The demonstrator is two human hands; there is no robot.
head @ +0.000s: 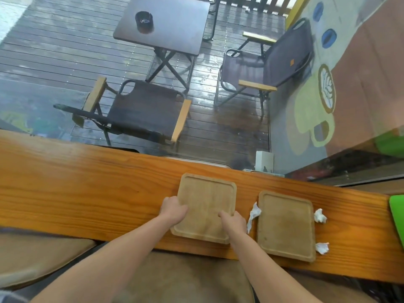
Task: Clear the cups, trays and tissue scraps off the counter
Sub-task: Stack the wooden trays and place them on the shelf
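Two square wooden trays lie on the long wooden counter (pixel 87 189). My left hand (pixel 173 209) grips the left edge of the left tray (pixel 207 197), and my right hand (pixel 232 221) holds its right edge, thumb on top. The right tray (pixel 286 226) lies untouched beside it. A white tissue scrap (pixel 253 215) sits in the gap between the trays. Two more crumpled tissue scraps (pixel 320 216) (pixel 322 248) lie just right of the right tray. No cups are in view.
A green object (pixel 396 215) rests at the counter's right end. A glass pane stands behind the counter; beyond it are folding chairs (pixel 140 110), a dark table (pixel 166 22) with an ashtray. A white box (pixel 264 161) stands at the counter's far edge. Cushioned stools sit below me.
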